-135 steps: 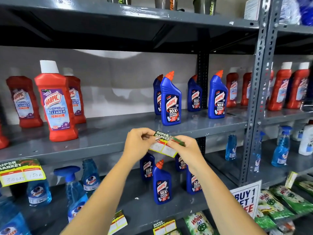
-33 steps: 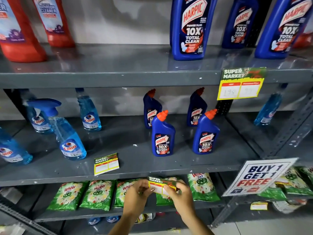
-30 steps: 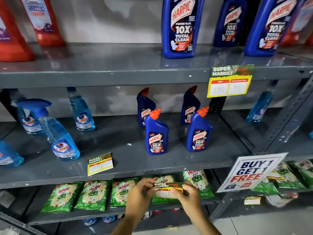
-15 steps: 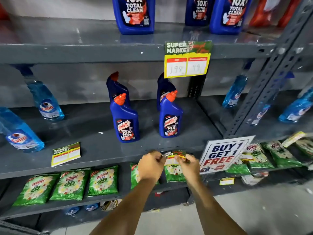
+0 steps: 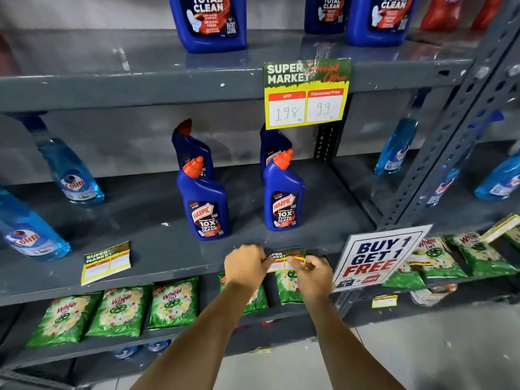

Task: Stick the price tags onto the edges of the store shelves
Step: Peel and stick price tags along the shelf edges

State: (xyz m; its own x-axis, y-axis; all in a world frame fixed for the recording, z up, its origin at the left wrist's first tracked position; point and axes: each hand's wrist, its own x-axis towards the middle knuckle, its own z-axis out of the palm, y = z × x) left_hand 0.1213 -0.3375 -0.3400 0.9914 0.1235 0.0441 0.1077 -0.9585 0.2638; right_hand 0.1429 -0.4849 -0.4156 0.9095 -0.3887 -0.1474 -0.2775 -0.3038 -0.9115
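Note:
A green and yellow price tag [image 5: 285, 258] is pressed against the front edge of the middle grey shelf [image 5: 180, 273], below two blue Harpic bottles [image 5: 283, 199]. My left hand [image 5: 246, 266] pinches its left end and my right hand [image 5: 315, 274] pinches its right end; fingers hide most of its lower half. Another price tag [image 5: 306, 92], marked 198 and 99, hangs stuck on the edge of the upper shelf [image 5: 126, 91]. A loose price tag [image 5: 106, 261] lies flat on the middle shelf to the left.
A "Buy 1 Get 1 Free" sign [image 5: 378, 257] leans at the upright post [image 5: 450, 130] just right of my right hand. Blue Colin spray bottles [image 5: 70, 175] stand left. Green Wheel packets [image 5: 118, 311] fill the lower shelf. A small tag [image 5: 384, 301] sits on the lower shelf edge.
Both hands rose with the tag from in front of the green packets to the middle shelf's front edge. The view dropped and shifted right.

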